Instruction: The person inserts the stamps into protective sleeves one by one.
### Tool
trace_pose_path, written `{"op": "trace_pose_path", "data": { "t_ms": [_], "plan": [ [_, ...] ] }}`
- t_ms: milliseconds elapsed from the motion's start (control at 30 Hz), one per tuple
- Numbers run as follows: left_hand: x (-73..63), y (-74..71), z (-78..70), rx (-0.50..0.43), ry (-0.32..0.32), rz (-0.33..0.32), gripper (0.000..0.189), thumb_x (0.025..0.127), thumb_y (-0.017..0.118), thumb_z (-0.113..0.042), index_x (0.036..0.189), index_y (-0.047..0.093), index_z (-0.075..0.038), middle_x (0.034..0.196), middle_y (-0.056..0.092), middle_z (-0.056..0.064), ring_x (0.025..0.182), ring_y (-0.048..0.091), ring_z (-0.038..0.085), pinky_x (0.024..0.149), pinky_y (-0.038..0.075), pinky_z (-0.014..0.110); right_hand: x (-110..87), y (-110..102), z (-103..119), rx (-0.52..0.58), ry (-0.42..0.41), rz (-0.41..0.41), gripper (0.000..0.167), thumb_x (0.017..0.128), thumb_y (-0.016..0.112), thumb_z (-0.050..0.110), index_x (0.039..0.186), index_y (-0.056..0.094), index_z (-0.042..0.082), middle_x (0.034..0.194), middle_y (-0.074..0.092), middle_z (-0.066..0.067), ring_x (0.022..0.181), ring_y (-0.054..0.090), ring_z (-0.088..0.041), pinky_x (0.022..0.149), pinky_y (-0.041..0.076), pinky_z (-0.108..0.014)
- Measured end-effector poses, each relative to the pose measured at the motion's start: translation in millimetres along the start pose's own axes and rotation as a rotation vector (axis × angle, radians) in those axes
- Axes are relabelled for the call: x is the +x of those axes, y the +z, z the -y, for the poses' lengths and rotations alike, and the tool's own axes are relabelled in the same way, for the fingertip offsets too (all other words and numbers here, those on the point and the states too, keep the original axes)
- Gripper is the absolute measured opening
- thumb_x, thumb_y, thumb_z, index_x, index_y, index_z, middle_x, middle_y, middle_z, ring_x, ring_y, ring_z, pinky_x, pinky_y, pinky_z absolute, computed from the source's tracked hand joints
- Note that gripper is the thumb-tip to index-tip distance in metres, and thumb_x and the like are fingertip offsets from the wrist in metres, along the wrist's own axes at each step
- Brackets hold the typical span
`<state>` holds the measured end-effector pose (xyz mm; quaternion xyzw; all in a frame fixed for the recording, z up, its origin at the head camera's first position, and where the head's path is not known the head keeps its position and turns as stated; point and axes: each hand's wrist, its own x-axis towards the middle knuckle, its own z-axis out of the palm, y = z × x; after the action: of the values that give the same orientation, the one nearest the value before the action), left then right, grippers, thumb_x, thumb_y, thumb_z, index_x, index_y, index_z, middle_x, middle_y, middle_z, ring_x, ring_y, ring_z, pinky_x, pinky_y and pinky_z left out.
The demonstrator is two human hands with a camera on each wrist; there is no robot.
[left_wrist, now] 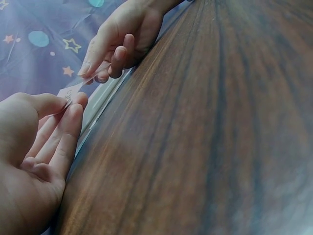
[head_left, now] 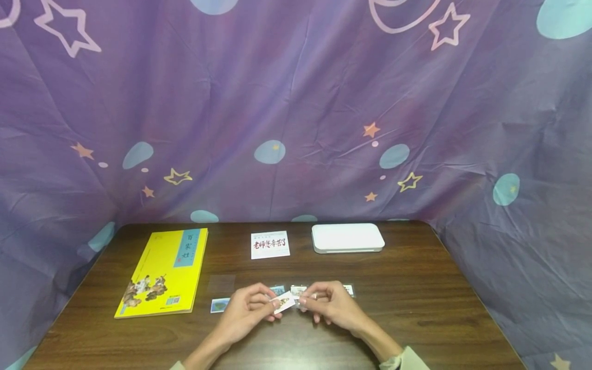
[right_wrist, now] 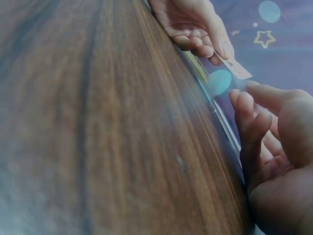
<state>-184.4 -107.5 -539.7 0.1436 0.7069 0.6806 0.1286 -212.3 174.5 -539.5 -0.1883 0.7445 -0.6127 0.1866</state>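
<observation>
My left hand (head_left: 247, 311) pinches a small white stamp-like picture card (head_left: 284, 302) between thumb and fingers, above the table's near middle. Opposite it, my right hand (head_left: 334, 309) pinches a small clear plastic sleeve (right_wrist: 238, 85). Card and sleeve meet between the hands; whether the card's edge is inside the sleeve, I cannot tell. Just beyond the hands lie more small picture cards, a blue one (head_left: 277, 290) and a pale one (head_left: 298, 290), partly covered by the fingers. Left of my left hand is a blue-green picture card (head_left: 219, 305), with a flat clear sleeve (head_left: 221, 283) behind it.
A yellow book (head_left: 162, 272) lies on the left of the brown wooden table (head_left: 416, 308). Toward the back are a white card with red writing (head_left: 270, 245) and a white flat case (head_left: 348, 238). A purple patterned cloth (head_left: 296, 103) hangs behind and at the sides.
</observation>
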Motion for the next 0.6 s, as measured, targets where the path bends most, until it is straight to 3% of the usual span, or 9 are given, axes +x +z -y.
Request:
{"op": "trace_pose_path", "data": {
  "t_ms": [300, 600],
  "plan": [
    [0.1, 0.0, -1.3, 0.033, -0.018, 0.006, 0.03, 0.1, 0.079, -0.018, 0.119, 0.069, 0.002, 0.104, 0.082, 0.022, 0.086, 0.082, 0.022, 0.081, 0.069, 0.034, 0.5, 0.3, -0.2, -0.008, -0.011, -0.014, 0.019, 0.101, 0.078, 0.025, 0.113, 0.078, 0.01, 0.096, 0.082, -0.014, 0.057, 0.06, -0.003, 0.043, 0.041, -0.013],
    [-0.1, -1.1, 0.8, 0.073, 0.013, 0.031, 0.027, 0.101, 0.078, -0.019, 0.118, 0.07, 0.0, 0.103, 0.083, 0.018, 0.083, 0.082, 0.021, 0.078, 0.069, 0.033, 1.1, 1.4, -0.5, -0.012, -0.044, 0.007, 0.018, 0.102, 0.077, 0.023, 0.112, 0.078, 0.008, 0.095, 0.08, -0.017, 0.058, 0.059, -0.003, 0.052, 0.049, -0.014]
  ]
}}
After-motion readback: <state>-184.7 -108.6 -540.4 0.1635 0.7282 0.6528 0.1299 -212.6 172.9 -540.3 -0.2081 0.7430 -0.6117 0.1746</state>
